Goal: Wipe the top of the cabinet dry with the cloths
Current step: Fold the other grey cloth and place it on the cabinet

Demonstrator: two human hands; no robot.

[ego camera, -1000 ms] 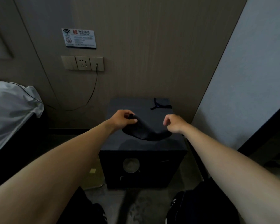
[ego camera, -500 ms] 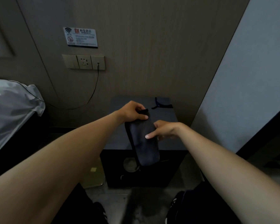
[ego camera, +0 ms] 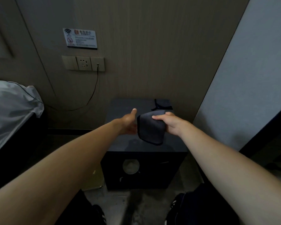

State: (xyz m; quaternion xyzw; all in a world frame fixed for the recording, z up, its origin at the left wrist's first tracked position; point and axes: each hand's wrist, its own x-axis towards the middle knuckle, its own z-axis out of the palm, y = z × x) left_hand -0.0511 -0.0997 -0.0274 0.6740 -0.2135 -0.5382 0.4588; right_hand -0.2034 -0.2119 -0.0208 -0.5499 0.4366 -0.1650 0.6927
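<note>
A small dark cabinet (ego camera: pixel 120 106) stands against the wall in front of me. Its top is flat and dark. My right hand (ego camera: pixel 170 124) grips a folded dark grey cloth (ego camera: pixel 150 129) above the middle of the cabinet top, and the cloth hangs down from my fingers. My left hand (ego camera: pixel 128 122) is just left of the cloth, open, thumb up, palm facing the cloth and holding nothing. A second dark item with straps (ego camera: pixel 161 107) lies at the back right corner of the top.
A bed with a white sheet (ego camera: pixel 11 108) is at the left. A cable (ego camera: pixel 91 95) runs from the wall socket (ego camera: pixel 83 63) down behind the cabinet. A pale wall (ego camera: pixel 250 88) closes the right side. My shoes (ego camera: pixel 177 207) are on the floor below.
My left hand has let go of the cloth and opened beside it. My right hand has taken the folded cloth and now holds it alone, further back over the top.
</note>
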